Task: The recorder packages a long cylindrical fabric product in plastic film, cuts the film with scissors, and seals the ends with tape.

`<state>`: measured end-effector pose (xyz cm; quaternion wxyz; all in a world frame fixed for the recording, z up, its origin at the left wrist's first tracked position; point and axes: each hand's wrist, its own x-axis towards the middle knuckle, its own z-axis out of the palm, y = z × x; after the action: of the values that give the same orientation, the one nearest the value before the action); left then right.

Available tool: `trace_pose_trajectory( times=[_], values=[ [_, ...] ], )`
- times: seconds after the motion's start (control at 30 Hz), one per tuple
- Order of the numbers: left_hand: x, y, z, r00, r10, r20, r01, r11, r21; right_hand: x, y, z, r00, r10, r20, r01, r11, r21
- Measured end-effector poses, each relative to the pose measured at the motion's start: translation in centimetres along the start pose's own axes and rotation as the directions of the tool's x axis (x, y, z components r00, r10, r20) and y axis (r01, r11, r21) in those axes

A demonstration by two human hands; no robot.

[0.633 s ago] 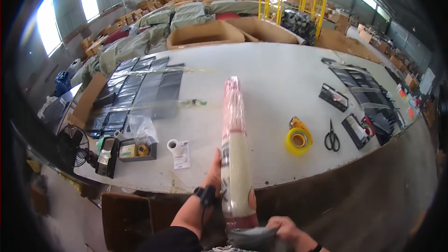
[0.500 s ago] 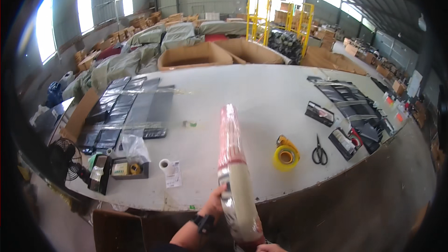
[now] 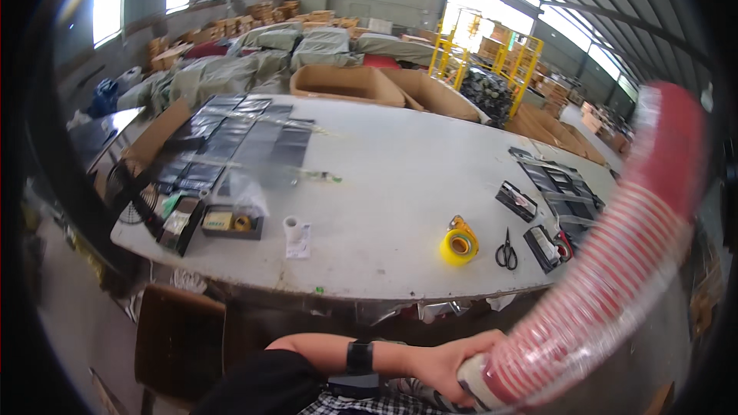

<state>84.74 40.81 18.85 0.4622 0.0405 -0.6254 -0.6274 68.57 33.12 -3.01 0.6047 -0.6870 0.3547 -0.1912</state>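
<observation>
While the left hand [image 3: 448,366] clamps its lower end, a plastic-wrapped red-striped roll [image 3: 607,269] slants up frame right — the right hand's grip I can't tell. At left, a grey box [image 3: 232,234] holds a carton [image 3: 217,220] and tape roll [image 3: 243,223].

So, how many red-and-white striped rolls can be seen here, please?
1: the plastic-wrapped roll, slanting up across the right side, its lower end held by the left hand. Others could be hidden behind it.
</observation>
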Motion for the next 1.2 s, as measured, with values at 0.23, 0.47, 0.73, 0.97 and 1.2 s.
trace_pose_trajectory(
  times=[0.23, 0.47, 0.73, 0.97, 1.2],
  values=[
    [2.1, 1.4, 5.0, 0.921, 0.294, 0.257, -0.301, 0.953, -0.012, 2.7, 6.7, -1.8, 0.997, -0.034, 0.073, 0.057, 0.936, -0.346],
    [0.4, 0.1, 5.6, 0.867, 0.441, 0.232, -0.489, 0.841, 0.23, 0.7, -12.4, 1.5, 0.972, -0.017, 0.233, 0.077, 0.964, -0.255],
    [-3.3, 0.0, 3.0, 0.936, 0.272, 0.224, -0.316, 0.93, 0.189, -5.1, -16.5, 0.4, 0.901, 0.237, 0.364, -0.26, 0.965, 0.017],
    [-7.5, -4.8, 0.2, 0.782, -0.393, -0.483, 0.602, 0.675, 0.425, -7.2, -15.2, -1.4, 0.939, 0.296, 0.175, -0.327, 0.926, 0.189],
    [-8.6, -4.3, -0.6, 0.826, -0.288, -0.484, 0.551, 0.596, 0.584, -6.6, -16.8, -0.3, 0.93, 0.333, 0.157, -0.366, 0.875, 0.316]
  ],
)
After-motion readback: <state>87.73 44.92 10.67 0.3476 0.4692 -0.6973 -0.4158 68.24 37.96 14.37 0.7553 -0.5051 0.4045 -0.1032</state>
